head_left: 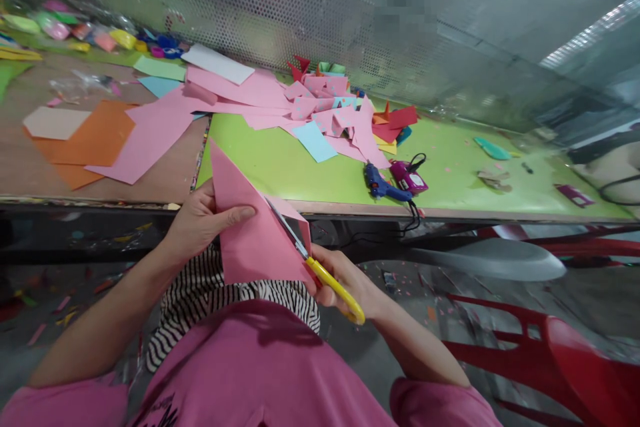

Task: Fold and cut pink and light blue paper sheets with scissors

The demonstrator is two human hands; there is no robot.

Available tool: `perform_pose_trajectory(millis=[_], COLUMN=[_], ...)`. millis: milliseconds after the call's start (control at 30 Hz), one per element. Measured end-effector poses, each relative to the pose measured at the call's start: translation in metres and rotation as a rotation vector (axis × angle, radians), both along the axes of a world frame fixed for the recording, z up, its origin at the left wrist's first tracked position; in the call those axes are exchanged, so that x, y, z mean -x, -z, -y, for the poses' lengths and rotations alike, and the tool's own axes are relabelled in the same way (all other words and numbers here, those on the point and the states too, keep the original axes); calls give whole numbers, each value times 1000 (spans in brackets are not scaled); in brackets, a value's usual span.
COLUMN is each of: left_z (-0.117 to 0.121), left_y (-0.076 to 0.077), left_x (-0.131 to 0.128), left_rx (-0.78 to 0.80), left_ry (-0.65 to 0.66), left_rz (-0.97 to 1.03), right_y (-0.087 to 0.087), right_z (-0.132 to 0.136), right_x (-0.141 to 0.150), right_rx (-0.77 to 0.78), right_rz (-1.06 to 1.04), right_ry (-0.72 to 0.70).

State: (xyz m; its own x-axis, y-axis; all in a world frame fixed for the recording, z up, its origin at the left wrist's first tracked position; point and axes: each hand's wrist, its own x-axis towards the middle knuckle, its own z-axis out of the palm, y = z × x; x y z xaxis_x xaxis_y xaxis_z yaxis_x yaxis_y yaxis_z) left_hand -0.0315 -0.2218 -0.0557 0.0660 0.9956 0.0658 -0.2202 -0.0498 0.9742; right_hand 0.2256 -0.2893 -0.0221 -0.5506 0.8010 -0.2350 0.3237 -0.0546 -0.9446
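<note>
A pink sheet of paper (250, 240) is held upright over my lap, in front of the table's edge. My left hand (205, 217) grips its left side, the thumb lying across the front. In my right hand (343, 280) is a pair of scissors (333, 283) with yellow handles. Its blades lie along a slanting cut in the sheet, and a strip of the paper folds away behind them on the right. The fingers of my right hand are partly hidden by the handle.
On the green tabletop (240, 160) lie folded pink pieces (325, 103), a light blue sheet (316, 141), a blue glue gun (383, 183) and a purple box (409, 177). Orange paper (100, 133) lies to the left. A red chair (550, 353) stands at the lower right.
</note>
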Motion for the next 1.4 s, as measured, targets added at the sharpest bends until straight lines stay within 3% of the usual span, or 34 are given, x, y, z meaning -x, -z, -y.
perform_pose_trajectory(millis=[367,567,867,1100,1400], left_z=[2,4,6,12,16], left_y=[0,2,10,2,1], left_x=[-1,-5,-6,-13,-16], left_rx=[6,47,42,97,193], left_ry=[-14,88,93,199,205], left_rz=[9,-11,-16,30,128], right_y=[0,-2,-5,-5,-1], right_z=[1,-2,-3,-4,-3], right_x=[2,3,6,6,6], right_rx=[-33,-91,9,-45,-1], right_rz=[49,61,1,4,-26], right_ry=[39,-1,16,21,37])
